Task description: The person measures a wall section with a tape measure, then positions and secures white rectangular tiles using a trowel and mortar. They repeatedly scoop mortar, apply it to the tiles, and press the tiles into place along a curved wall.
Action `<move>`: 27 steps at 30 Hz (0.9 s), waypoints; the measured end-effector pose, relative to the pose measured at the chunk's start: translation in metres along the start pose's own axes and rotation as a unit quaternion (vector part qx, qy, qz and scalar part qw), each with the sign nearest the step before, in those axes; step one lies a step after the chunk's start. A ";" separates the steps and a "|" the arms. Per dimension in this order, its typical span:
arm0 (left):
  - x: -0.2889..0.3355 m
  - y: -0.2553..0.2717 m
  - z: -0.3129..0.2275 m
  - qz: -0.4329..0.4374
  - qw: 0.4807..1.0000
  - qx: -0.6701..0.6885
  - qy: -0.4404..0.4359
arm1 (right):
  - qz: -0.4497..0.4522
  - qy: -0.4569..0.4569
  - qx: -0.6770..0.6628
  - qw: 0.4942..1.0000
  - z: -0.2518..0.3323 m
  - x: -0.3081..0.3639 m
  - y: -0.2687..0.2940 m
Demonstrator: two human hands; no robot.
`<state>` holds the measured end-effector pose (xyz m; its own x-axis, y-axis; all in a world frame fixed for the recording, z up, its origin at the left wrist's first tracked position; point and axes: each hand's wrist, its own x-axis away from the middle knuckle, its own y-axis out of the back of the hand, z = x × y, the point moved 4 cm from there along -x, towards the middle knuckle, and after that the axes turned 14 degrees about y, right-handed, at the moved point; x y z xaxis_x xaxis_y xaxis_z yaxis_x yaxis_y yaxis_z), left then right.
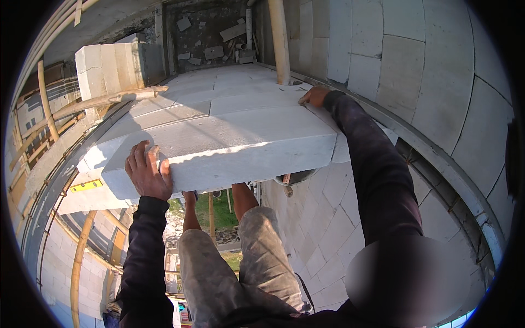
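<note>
A long pale aerated concrete block (235,131) lies along the near edge of a wall top built of similar blocks. My left hand (147,169) grips its near left edge, fingers bent over the top and thumb along the front face. At the far right end, my right hand (315,97) presses down at the block's corner by the side wall. Its fingers are curled together, and whether anything small is in them is hidden. A yellow spirit level (86,186) sits against the pale surface left of my left hand.
A wooden pole (279,41) stands just beyond my right hand. Stacked blocks (109,68) and a bamboo pole (117,98) are at the left. A block wall (402,71) rises on the right. A dark bucket (298,177) shows below the block; grass (221,213) lies far beneath.
</note>
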<state>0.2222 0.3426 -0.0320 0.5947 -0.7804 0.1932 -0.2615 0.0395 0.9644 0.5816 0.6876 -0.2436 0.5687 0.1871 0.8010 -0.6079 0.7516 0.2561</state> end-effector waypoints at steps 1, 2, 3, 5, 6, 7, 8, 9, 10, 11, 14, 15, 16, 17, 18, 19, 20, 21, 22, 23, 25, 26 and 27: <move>-0.001 0.000 -0.002 0.003 1.000 0.002 0.000 | -0.003 0.007 -0.007 1.000 -0.003 0.004 0.000; -0.002 -0.001 -0.003 0.004 1.000 0.003 -0.001 | -0.006 0.004 -0.012 1.000 -0.005 0.008 -0.002; -0.002 -0.002 -0.002 0.004 1.000 0.003 -0.001 | -0.010 0.004 -0.014 1.000 -0.005 0.009 -0.003; -0.002 -0.003 -0.003 0.001 1.000 0.005 -0.003 | -0.024 0.009 -0.024 0.999 -0.009 0.017 -0.001; -0.001 -0.002 -0.002 0.000 1.000 0.005 -0.003 | -0.033 0.019 -0.030 0.999 -0.003 0.020 0.002; -0.001 -0.003 -0.002 -0.001 1.000 0.006 -0.004 | -0.043 0.027 -0.037 0.998 0.002 0.025 0.005; -0.001 -0.004 -0.001 -0.002 1.000 0.005 -0.004 | -0.062 -0.001 -0.060 0.996 0.004 0.032 0.009; 0.000 -0.003 0.000 -0.005 1.000 0.004 -0.003 | -0.081 -0.027 -0.081 0.993 0.013 0.042 0.019; 0.001 -0.002 0.001 -0.005 1.000 0.004 -0.002 | -0.100 -0.055 -0.104 0.988 0.016 0.054 0.022; 0.001 -0.002 0.000 -0.003 1.000 0.007 -0.001 | -0.145 -0.035 -0.129 0.980 0.022 0.069 0.027; -0.001 -0.003 -0.004 0.005 1.000 0.009 0.007 | -0.262 -0.013 -0.198 0.944 0.035 0.125 0.032; 0.001 0.000 -0.002 0.007 1.000 -0.002 0.013 | -0.288 -0.023 -0.220 0.932 0.052 0.143 0.034; 0.002 0.001 0.000 0.011 1.000 -0.011 0.019 | -0.313 -0.035 -0.241 0.918 0.069 0.162 0.033; 0.003 0.000 0.000 0.020 0.999 -0.011 0.025 | -0.361 -0.030 -0.201 0.910 0.088 0.181 0.030; 0.002 -0.002 0.001 0.028 0.999 -0.011 0.032 | -0.408 -0.024 -0.159 0.899 0.109 0.198 0.026; 0.004 -0.003 0.003 0.037 0.998 -0.013 0.041 | -0.451 -0.016 -0.117 0.885 0.131 0.209 0.019; 0.004 -0.005 0.002 0.039 0.998 -0.007 0.040 | -0.470 -0.056 -0.133 0.871 0.149 0.221 0.009; 0.003 -0.004 0.002 0.038 0.998 -0.004 0.040 | -0.489 -0.093 -0.149 0.854 0.165 0.228 0.000; 0.004 -0.004 0.002 0.036 0.998 -0.002 0.041 | -0.502 -0.111 -0.156 0.843 0.177 0.230 -0.011; 0.003 -0.005 0.001 0.033 0.999 0.001 0.038 | -0.515 -0.131 -0.162 0.831 0.185 0.232 -0.025; 0.003 -0.005 0.001 0.027 0.999 0.003 0.031 | -0.538 -0.161 -0.169 0.810 0.196 0.229 -0.049; 0.003 -0.006 0.002 0.026 0.999 0.000 0.031 | -0.548 -0.170 -0.172 0.801 0.199 0.225 -0.061; 0.004 -0.007 0.003 0.026 0.999 -0.003 0.032 | -0.556 -0.179 -0.174 0.792 0.202 0.221 -0.070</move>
<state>0.2242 0.3375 -0.0385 0.6279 -0.7356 0.2544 -0.2896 0.0825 0.9536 0.6381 0.5486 0.0250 0.4136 -0.8588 0.3025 0.3850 0.4660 0.7966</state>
